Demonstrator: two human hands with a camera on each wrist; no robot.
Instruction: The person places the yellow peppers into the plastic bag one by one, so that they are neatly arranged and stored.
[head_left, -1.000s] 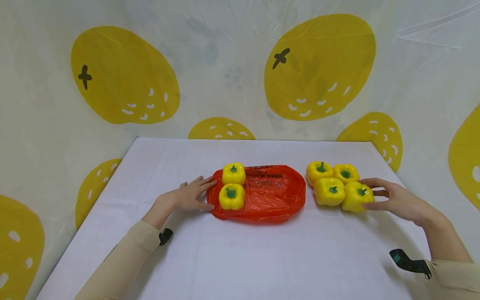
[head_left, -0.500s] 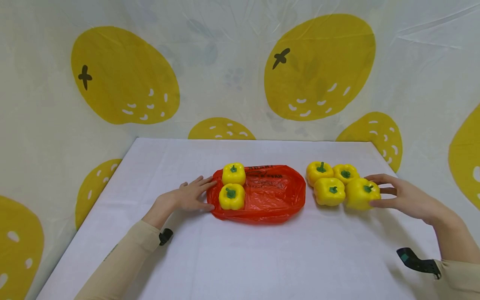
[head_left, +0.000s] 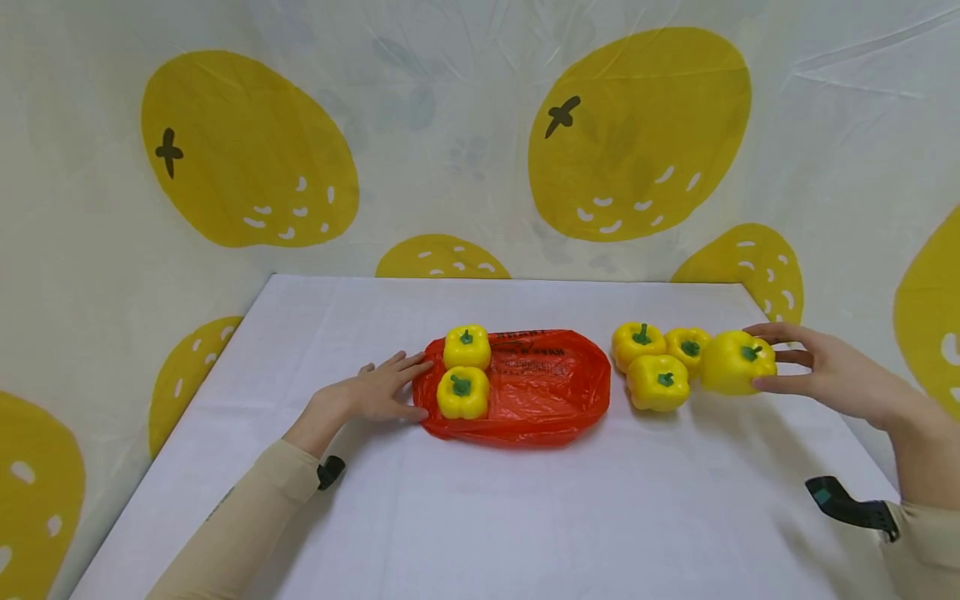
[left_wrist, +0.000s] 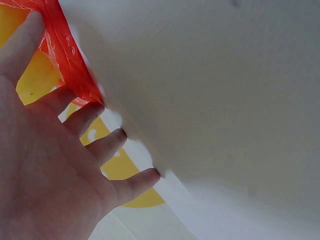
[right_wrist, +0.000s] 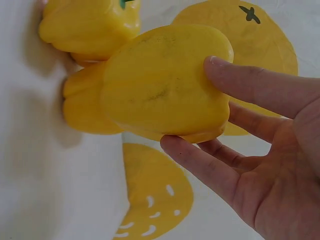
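My right hand [head_left: 840, 375] pinches a yellow bell pepper [head_left: 737, 363] between thumb and fingers, holding it above the table at the right. In the right wrist view the same pepper [right_wrist: 167, 82] shows its smudged side, thumb on one face, fingers on the other. My left hand [head_left: 375, 390] lies with spread fingers at the left edge of a red plastic bag [head_left: 547, 392]; in the left wrist view its fingers touch the bag's edge [left_wrist: 70, 55]. On the bag's left part sit two yellow peppers, a rear one [head_left: 467, 347] and a front one [head_left: 462, 393].
Right of the bag, three more yellow peppers stand close together: one at the back left [head_left: 639, 346], one at the back right [head_left: 686, 346] and one in front [head_left: 658, 383]. A white cloth covers the table [head_left: 480, 517]; a fruit-patterned curtain [head_left: 450, 125] hangs behind.
The right hand has lifted its pepper off the table and carried it up and slightly right, apart from the front pepper. The left hand and the bag have stayed in place.
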